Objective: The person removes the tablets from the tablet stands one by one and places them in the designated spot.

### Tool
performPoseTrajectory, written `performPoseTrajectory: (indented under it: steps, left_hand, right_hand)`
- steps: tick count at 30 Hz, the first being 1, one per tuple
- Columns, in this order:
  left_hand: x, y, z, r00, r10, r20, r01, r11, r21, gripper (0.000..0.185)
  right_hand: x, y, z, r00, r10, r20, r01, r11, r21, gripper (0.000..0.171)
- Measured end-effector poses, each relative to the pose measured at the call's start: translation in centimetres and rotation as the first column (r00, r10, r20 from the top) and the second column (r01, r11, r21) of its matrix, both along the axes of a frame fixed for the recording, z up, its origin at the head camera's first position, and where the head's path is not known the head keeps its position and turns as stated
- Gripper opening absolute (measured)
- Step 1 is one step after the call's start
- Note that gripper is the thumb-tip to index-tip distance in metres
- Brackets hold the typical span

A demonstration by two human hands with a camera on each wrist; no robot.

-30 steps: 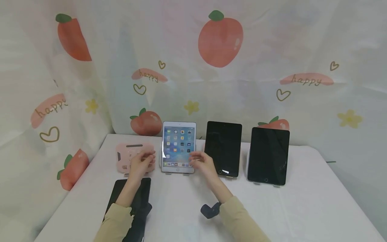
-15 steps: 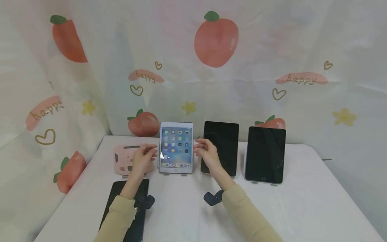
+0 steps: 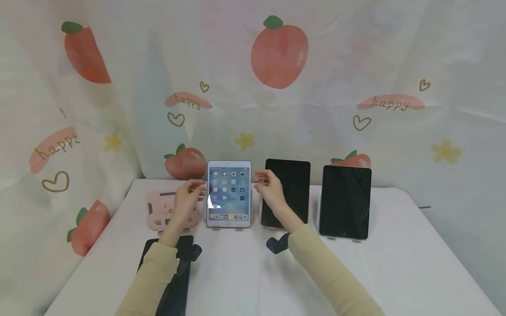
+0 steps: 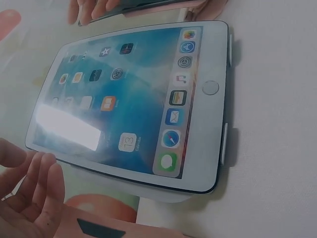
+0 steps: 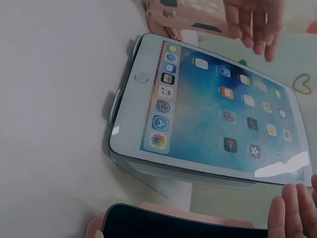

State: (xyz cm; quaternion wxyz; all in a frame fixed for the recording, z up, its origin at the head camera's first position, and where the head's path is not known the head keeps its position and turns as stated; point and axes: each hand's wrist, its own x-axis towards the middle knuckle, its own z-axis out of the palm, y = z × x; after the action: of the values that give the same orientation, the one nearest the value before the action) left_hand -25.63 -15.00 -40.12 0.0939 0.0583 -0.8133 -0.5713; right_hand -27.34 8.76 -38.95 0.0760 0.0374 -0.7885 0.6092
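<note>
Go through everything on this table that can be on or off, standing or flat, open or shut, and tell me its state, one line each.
White tablet: screen on, propped upright on a stand.
Middle black tablet: screen dark, propped upright.
Right black tablet: screen dark, propped upright on a stand.
Flat black tablet: screen dark, lying on the table.
Pink stand: upright, holds no tablet.
Left hand: open, beside the white tablet.
Right hand: open, beside the white tablet.
</note>
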Motion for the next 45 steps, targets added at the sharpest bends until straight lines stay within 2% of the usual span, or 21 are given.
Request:
performPoseTrajectory:
  steps: [10,20,26,33,37,45]
  left_hand:
    - [-1.7,0.0,0.9,0.999,-0.009,-0.031,0.008,1.000,-0.029,0.027]
    - [-3.0,0.2,1.1,0.995,-0.031,-0.097,0.019,0.992,-0.123,0.028]
    - [-3.5,0.1,1.2,0.995,-0.041,-0.090,0.027,0.989,-0.148,0.031]
    - [-4.4,0.1,1.1,0.994,-0.077,-0.074,0.070,0.994,-0.084,0.035]
    - [-4.6,0.2,1.0,0.995,-0.076,-0.062,0.072,0.996,-0.059,0.035]
    - [-4.7,0.4,1.2,0.995,-0.081,-0.052,0.078,0.995,-0.063,0.034]
  right_hand:
    - [-1.2,-0.5,0.6,0.999,-0.011,-0.042,0.016,0.994,0.109,0.040]
    - [-2.0,-1.1,0.7,0.999,-0.026,-0.038,0.031,0.988,0.149,0.045]
    - [-2.4,-1.6,0.6,0.999,-0.034,-0.021,0.037,0.986,0.161,0.048]
    - [-2.7,-2.5,0.5,0.998,-0.058,-0.015,0.060,0.978,0.201,0.047]
    - [-2.6,-2.6,0.5,0.998,-0.066,-0.015,0.068,0.972,0.225,0.046]
    - [-2.8,-2.9,0.3,0.997,-0.075,-0.019,0.077,0.969,0.236,0.046]
